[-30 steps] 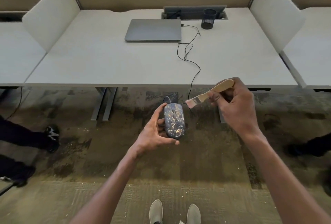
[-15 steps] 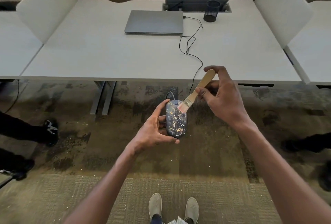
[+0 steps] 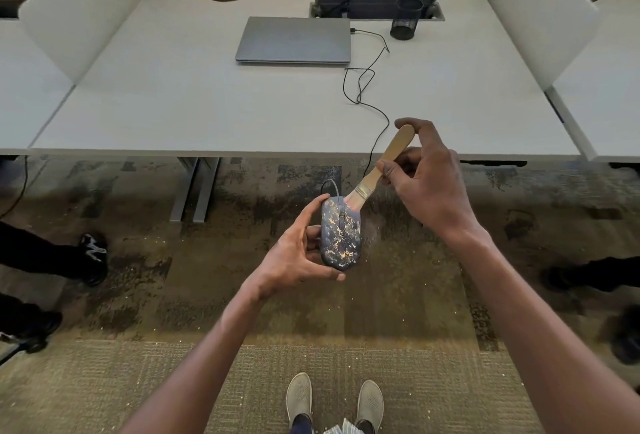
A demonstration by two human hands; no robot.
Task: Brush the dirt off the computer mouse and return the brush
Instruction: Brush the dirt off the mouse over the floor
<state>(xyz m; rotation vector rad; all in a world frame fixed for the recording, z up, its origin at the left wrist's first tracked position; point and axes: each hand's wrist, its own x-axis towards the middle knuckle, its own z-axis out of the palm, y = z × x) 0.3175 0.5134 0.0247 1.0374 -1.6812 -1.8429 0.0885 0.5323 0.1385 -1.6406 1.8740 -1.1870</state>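
Observation:
A dark computer mouse point(image 3: 341, 234) speckled with pale yellow dirt is held in the air over the carpet, in front of the desk. My left hand point(image 3: 298, 257) grips it from the left side and underneath. My right hand point(image 3: 427, 177) holds a wooden-handled brush point(image 3: 381, 165) tilted down to the left. The brush's pale bristles touch the front right of the mouse. A black cable point(image 3: 367, 94) runs from the mouse up onto the desk to the laptop.
A white desk point(image 3: 173, 104) carries a shut grey laptop point(image 3: 294, 40) and a black mesh cup point(image 3: 405, 23). White dividers stand at both sides. My shoes point(image 3: 299, 399) are below; other people's dark shoes point(image 3: 91, 257) stand at left and right. Crumbs lie on the carpet.
My right hand swung the brush from level beside the mouse down onto it. The bristles have shifted to the mouse's front right edge. The left hand kept its hold.

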